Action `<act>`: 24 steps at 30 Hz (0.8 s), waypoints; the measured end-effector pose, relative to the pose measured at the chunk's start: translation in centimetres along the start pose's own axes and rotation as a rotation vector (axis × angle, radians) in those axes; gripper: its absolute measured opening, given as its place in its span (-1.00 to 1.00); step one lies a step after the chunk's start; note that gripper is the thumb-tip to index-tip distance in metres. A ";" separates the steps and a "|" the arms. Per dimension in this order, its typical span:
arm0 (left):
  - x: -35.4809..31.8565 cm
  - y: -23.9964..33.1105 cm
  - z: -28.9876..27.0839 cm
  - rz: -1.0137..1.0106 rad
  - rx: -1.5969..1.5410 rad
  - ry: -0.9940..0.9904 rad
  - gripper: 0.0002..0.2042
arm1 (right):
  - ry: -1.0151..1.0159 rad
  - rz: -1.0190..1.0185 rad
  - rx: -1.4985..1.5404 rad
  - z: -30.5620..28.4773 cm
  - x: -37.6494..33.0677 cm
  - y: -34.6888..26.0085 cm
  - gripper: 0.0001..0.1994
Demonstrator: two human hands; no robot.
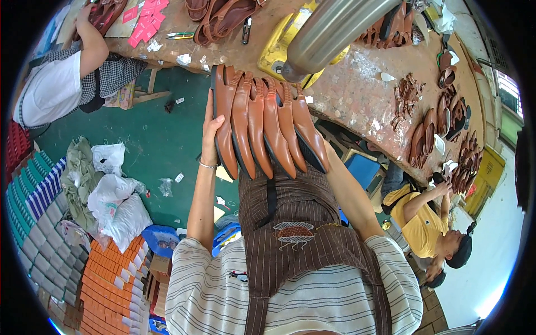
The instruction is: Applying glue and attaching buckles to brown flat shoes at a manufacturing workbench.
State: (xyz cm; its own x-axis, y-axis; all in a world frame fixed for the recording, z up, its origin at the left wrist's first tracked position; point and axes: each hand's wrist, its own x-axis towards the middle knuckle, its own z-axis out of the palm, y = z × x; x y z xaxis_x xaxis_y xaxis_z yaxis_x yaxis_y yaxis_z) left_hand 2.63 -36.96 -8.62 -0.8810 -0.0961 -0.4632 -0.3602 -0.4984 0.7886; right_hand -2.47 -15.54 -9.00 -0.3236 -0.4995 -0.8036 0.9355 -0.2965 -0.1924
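A row of several brown leather shoes with elastic straps and dark soles hangs in front of my apron, squeezed side by side with toes toward me. My left hand presses the dark sole of the leftmost shoe, its thumb bent over that shoe's edge. At the other end my right forearm reaches up behind the rightmost shoe. The right hand's fingers are hidden there, and the row is carried between both hands. The shoes' heel ends lie close to the workbench edge.
A yellow machine base with a thick metal column stands on the bench. Brown sandals and strap pieces lie around it. One co-worker is at left, another in yellow at right. Orange boxes and white bags are lower left.
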 end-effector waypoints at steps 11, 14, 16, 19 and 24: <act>-1.7 1.6 -1.2 0.009 -0.057 0.090 -0.18 | -0.109 0.008 -0.001 1.2 4.7 -0.4 -0.63; -3.0 1.3 -1.9 0.037 -0.076 0.139 -0.18 | -0.144 0.024 -0.007 -1.0 -0.4 2.2 -0.63; -3.6 1.7 -1.4 0.094 -0.070 0.174 -0.18 | -0.167 0.019 0.001 -1.4 -0.4 2.2 -0.63; -4.7 1.1 -2.4 0.089 -0.017 0.177 -0.22 | -0.201 0.011 0.016 -0.9 0.4 2.1 -0.63; -5.6 -0.2 -7.4 -0.036 0.595 0.024 -0.33 | -0.191 -0.199 -0.427 1.1 -2.9 2.1 -0.54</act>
State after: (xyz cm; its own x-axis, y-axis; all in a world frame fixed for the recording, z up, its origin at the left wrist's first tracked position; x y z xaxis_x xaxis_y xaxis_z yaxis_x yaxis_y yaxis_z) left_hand 9.89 -42.70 -9.22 -0.8604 -0.1113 -0.4974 -0.5058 0.0664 0.8601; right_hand 0.30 -15.55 -6.45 -0.4846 -0.6185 -0.6185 0.8149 -0.0621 -0.5763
